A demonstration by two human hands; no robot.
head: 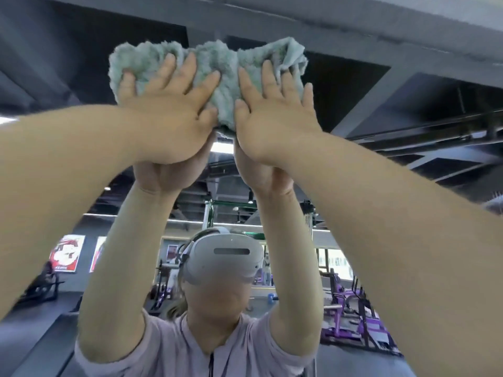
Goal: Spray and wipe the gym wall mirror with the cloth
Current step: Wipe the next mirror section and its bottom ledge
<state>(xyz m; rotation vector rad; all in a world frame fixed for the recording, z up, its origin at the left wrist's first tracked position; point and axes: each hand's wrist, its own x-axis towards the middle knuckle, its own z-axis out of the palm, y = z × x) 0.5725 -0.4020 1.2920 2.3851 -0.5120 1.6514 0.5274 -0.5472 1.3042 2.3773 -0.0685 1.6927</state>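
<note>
One green cloth (217, 66), two hands, left hand (168, 118) and right hand (275, 121), one wall mirror (337, 268), two red posters (66, 253).

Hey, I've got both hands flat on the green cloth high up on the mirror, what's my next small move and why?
Probably slide the cloth straight down the mirror with both palms flat. The left hand and right hand press it side by side with straight fingers, arms stretched overhead, and most of the glass in view lies below it.
</note>
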